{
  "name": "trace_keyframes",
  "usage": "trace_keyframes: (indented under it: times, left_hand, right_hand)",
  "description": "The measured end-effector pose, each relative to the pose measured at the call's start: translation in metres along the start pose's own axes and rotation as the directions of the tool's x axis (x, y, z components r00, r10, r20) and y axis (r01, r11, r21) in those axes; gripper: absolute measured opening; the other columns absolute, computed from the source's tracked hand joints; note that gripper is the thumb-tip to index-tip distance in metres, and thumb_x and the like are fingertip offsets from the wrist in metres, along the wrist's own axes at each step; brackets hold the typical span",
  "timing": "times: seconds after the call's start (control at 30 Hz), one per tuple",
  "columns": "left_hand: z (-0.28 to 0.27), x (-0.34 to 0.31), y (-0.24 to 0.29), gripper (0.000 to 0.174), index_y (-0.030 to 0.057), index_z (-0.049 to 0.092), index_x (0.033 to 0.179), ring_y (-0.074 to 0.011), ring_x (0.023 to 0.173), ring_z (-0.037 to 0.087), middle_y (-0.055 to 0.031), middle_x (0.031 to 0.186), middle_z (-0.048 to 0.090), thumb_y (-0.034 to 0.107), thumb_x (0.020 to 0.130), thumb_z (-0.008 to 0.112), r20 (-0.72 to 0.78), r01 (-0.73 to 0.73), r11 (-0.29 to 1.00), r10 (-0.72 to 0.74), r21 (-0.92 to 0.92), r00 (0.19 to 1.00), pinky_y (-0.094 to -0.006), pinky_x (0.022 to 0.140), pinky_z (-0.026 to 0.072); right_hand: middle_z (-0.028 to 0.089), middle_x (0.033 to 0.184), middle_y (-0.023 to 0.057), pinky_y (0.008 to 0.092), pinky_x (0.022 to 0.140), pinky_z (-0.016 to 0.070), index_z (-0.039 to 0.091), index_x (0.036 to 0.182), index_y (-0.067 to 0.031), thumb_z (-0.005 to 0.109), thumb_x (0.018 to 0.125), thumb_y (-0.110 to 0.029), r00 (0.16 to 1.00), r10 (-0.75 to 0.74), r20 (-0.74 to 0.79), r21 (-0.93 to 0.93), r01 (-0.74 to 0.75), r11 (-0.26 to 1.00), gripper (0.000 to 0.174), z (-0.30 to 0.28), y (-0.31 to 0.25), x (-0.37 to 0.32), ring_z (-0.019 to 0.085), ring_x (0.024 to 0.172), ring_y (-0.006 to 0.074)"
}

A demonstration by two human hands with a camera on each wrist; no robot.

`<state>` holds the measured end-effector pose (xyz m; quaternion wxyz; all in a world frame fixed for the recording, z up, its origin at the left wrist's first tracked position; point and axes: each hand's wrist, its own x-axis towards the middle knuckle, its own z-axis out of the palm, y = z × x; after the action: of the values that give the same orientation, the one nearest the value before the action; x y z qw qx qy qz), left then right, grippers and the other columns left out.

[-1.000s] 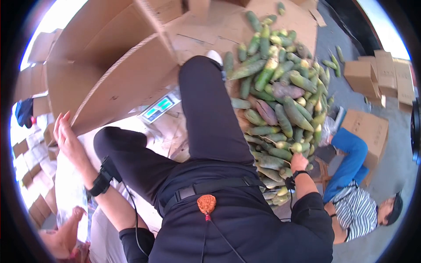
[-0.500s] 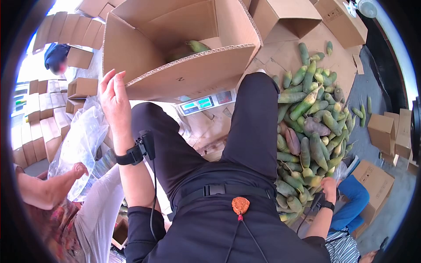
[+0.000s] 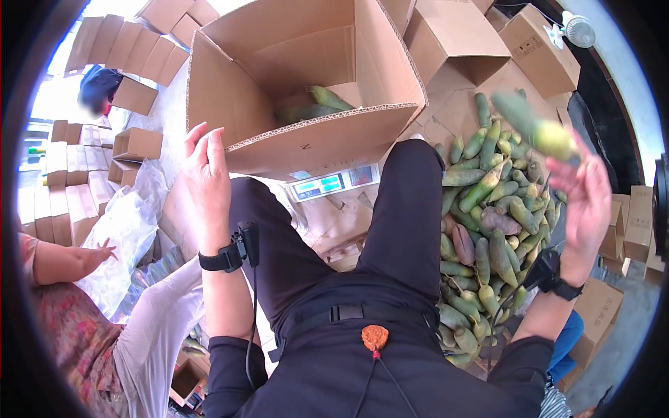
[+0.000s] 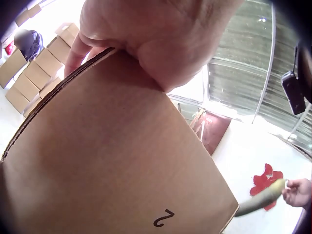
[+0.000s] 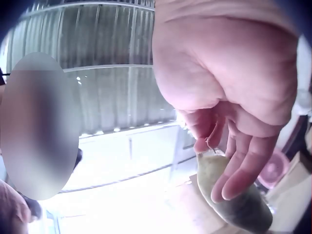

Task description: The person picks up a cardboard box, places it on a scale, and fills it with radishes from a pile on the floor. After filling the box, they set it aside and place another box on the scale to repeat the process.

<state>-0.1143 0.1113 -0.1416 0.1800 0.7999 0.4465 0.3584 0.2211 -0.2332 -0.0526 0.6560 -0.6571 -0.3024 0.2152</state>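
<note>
In the head view my left hand (image 3: 209, 174) holds the near left corner of a tall open cardboard box (image 3: 320, 143). The left wrist view shows its fingers (image 4: 75, 56) behind the cardboard wall and the palm on the near side. A few green radishes (image 3: 327, 97) lie inside the box. My right hand (image 3: 589, 202) is raised over the right side and pinches one green radish (image 3: 519, 111) by its pale, rooted end. In the right wrist view that radish (image 5: 248, 209) slants down from the fingers. A heap of radishes (image 3: 502, 258) lies below this hand.
A scale with a lit display (image 3: 327, 184) shows at the box's lower front edge. Other cartons (image 3: 460, 35) stand behind and to the right. At left sits another person (image 3: 77, 327) beside clear plastic sheeting (image 3: 129, 237). A small fan (image 3: 578, 31) is at upper right.
My right hand has risen from the heap with a radish. My left hand has come to the box corner and stays there. The view has swung left, bringing the box's inside into sight.
</note>
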Motion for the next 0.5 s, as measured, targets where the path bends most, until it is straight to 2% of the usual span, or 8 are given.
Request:
trace_keyframes:
  times: [0.07,0.13,0.2,0.27,0.33,0.4,0.47,0.5]
  left_hand:
    - [0.002,0.000,-0.004,0.031,0.0003,0.068,0.099,-0.0244,0.109,0.054,-0.0132,0.118,0.056,0.024,0.096,0.050,0.004,-0.013,1.000,0.013,-0.009,1.000,-0.0328,0.091,0.0425]
    - [0.001,-0.001,-0.004,0.033,0.0003,0.069,0.100,-0.0229,0.111,0.052,-0.0115,0.119,0.055,0.026,0.096,0.048,0.021,0.004,1.000,-0.004,-0.012,1.000,-0.0318,0.093,0.0409]
    - [0.001,0.000,-0.004,0.036,0.0003,0.069,0.101,-0.0214,0.113,0.051,-0.0098,0.121,0.053,0.029,0.097,0.047,0.032,0.020,1.000,-0.019,-0.014,0.999,-0.0308,0.094,0.0394]
    - [0.001,0.000,-0.005,0.037,0.0001,0.068,0.101,-0.0208,0.112,0.051,-0.0093,0.121,0.053,0.030,0.097,0.047,0.044,0.039,0.999,-0.038,-0.023,0.998,-0.0307,0.094,0.0395]
    - [0.000,-0.001,-0.005,0.035,0.0009,0.068,0.100,-0.0216,0.110,0.052,-0.0104,0.120,0.053,0.028,0.097,0.047,0.044,0.021,1.000,-0.020,-0.008,0.999,-0.0315,0.092,0.0409]
    - [0.002,0.000,-0.005,0.032,0.0017,0.068,0.099,-0.0223,0.108,0.053,-0.0115,0.120,0.053,0.026,0.097,0.047,0.043,0.001,1.000,-0.001,-0.005,0.999,-0.0322,0.091,0.0423]
    - [0.001,-0.001,-0.008,0.033,0.0018,0.068,0.100,-0.0215,0.108,0.053,-0.0112,0.120,0.053,0.027,0.097,0.047,0.034,-0.015,0.999,0.014,0.032,0.999,-0.0320,0.090,0.0423]
    - [0.001,0.000,-0.008,0.040,0.0011,0.069,0.103,-0.0218,0.111,0.053,-0.0082,0.122,0.053,0.033,0.098,0.045,0.043,0.005,0.999,-0.007,0.041,0.999,-0.0313,0.094,0.0399]
  right_hand:
    - [0.047,0.134,0.0220,0.0329,0.075,0.0547,0.051,0.096,0.0016,0.034,0.101,-0.022,0.988,-0.108,0.110,0.111,0.096,0.989,0.030,0.030,-0.022,0.027,0.064,0.100,0.0312]
    - [0.051,0.128,0.0214,0.0341,0.076,0.0543,0.049,0.106,0.0049,0.033,0.101,-0.022,0.989,-0.090,0.119,0.210,0.064,0.976,0.032,0.063,-0.029,0.047,0.064,0.100,0.0339]
    - [0.050,0.128,0.0182,0.0330,0.077,0.0536,0.050,0.110,0.0056,0.034,0.101,-0.019,0.951,-0.127,0.282,0.274,0.047,0.961,0.030,0.092,-0.023,0.070,0.061,0.106,0.0348]
    - [0.057,0.118,0.0147,0.0314,0.075,0.0528,0.054,0.111,0.0051,0.037,0.100,-0.019,0.940,-0.084,0.330,0.213,0.013,0.977,0.031,0.129,-0.008,0.087,0.064,0.097,0.0289]
    - [0.063,0.089,0.0088,0.0263,0.072,0.0513,0.061,0.104,0.0009,0.057,0.090,-0.013,0.931,0.111,0.348,0.132,-0.166,0.977,0.021,0.160,0.006,0.095,0.063,0.078,0.0165]
    - [0.066,0.097,0.0117,0.0341,0.073,0.0537,0.063,0.087,-0.0020,0.042,0.095,-0.018,0.940,0.058,0.336,-0.282,0.042,0.959,0.027,0.186,0.021,0.098,0.066,0.089,0.0249]
    - [0.065,0.081,0.0077,0.0353,0.068,0.0529,0.066,0.077,-0.0060,0.050,0.088,-0.016,0.840,-0.327,0.432,-0.533,0.531,0.659,0.022,0.195,0.051,0.100,0.065,0.080,0.0246]
    - [0.063,0.077,0.0092,0.0385,0.066,0.0519,0.066,0.078,-0.0059,0.054,0.084,-0.017,0.762,-0.413,0.498,-0.603,0.647,0.466,0.017,0.195,0.058,0.098,0.063,0.077,0.0283]
